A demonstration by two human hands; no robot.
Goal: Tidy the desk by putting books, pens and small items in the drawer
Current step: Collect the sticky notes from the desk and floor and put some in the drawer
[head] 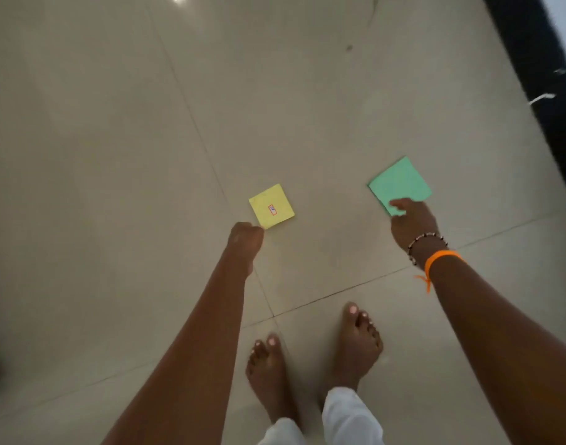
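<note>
Your right hand (412, 224) pinches a green pad (399, 184) by its near edge — your left hand (244, 240), curled, pinches a yellow pad (271, 205).

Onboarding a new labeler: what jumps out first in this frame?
Two bright paper squares against the pale tiled floor: a yellow pad at centre, pinched at its near corner by the left hand, and a green pad to the right, gripped at its near edge by the right hand. Next, the orange wristband on the right wrist and bare feet at the bottom.
</note>
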